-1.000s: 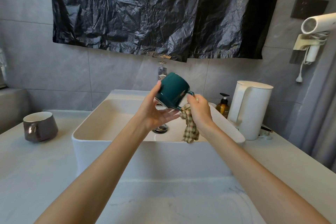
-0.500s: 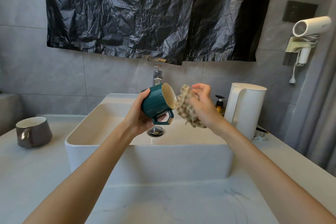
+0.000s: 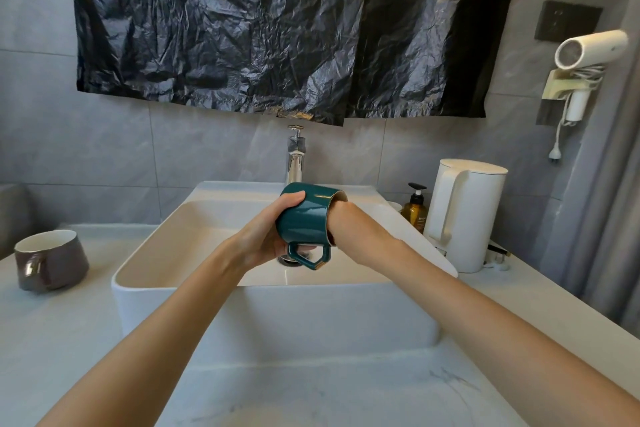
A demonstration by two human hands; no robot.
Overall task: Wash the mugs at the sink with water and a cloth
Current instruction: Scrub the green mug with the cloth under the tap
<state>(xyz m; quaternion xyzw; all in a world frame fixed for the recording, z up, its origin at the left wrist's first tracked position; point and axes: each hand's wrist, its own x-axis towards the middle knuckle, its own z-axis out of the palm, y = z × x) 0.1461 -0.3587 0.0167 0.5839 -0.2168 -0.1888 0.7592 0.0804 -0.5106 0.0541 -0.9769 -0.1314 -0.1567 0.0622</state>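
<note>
1. Head view, the mug: the left hand (image 3: 266, 236) grips the teal mug (image 3: 306, 215) round its body, thumb on top and fingers curled underneath. The mug lies on its side in the air above the basin of the white sink (image 3: 277, 302), just in front of the chrome tap (image 3: 296, 156). Its mouth faces right and its angular handle (image 3: 308, 256) points straight down.
2. Head view, the other hand: the right hand (image 3: 349, 222) is pushed into the mug's mouth up to about the wrist. Its fingers are hidden inside, so I cannot tell how they lie or whether they hold anything.
3. Head view, the change: half a second ago the right hand was outside the mug, holding a bunched checked cloth just at the rim. It has since gone in, and the checked cloth is out of sight (hidden or not, the frame does not say where). The mug sits much as it did then, though a second ago its base was tipped upward.
4. Head view, the second mug: a dark brown mug (image 3: 50, 260) with a pale inside stands upright on the pale marbled surface (image 3: 311, 392), well to the left of the sink, as before.
5. Head view, the right side: an amber pump bottle (image 3: 415, 210) stands just beside a white kettle (image 3: 467, 215). A white hair dryer (image 3: 588, 50) hangs in its wall holder above them.
6. Head view, the wall: a crinkled black plastic sheet (image 3: 277, 28) hangs over grey tiles.
</note>
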